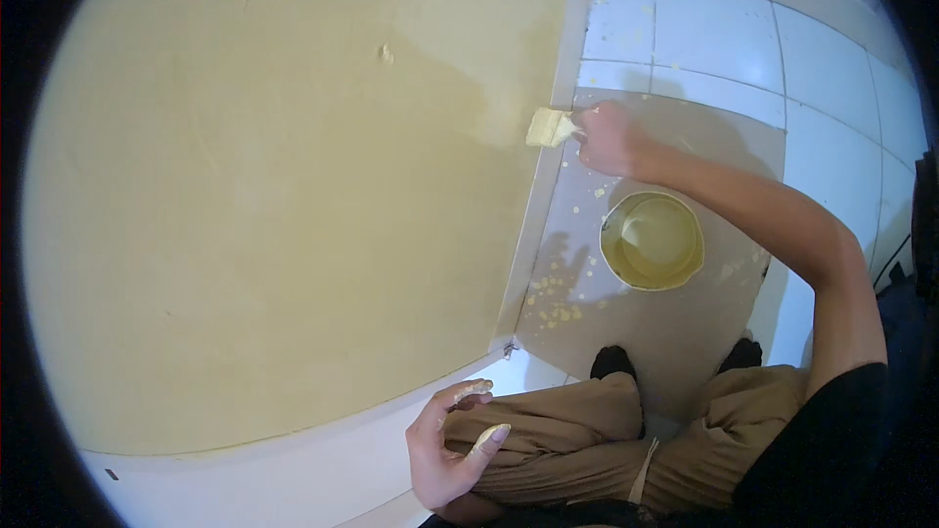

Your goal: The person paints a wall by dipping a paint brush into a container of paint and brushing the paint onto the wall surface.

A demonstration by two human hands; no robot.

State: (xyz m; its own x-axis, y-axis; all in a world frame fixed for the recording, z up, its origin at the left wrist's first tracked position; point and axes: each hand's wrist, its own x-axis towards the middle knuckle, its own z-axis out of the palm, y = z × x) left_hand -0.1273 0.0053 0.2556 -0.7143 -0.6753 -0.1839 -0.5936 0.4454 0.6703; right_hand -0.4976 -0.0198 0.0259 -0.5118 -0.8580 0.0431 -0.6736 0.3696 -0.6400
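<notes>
My right hand (pixel 611 140) is closed round the handle of a paintbrush (pixel 550 127). Pale yellow paint covers the bristles, which meet the lower edge of a yellow-painted wall (pixel 293 186), just above the white skirting board (pixel 529 235). A round bucket (pixel 652 241) with yellow paint inside stands on the floor below my right forearm. My left hand (pixel 455 445) is by my knee, holding nothing. Its fingers are curved and apart, with yellow paint on the fingertips.
A grey-brown sheet (pixel 675 332), spattered with yellow drops, lies under the bucket and my feet. White floor tiles (pixel 719 24) show beyond it. Another white skirting (pixel 235 494) runs along the lower left. Something dark (pixel 895 303) is at the right edge.
</notes>
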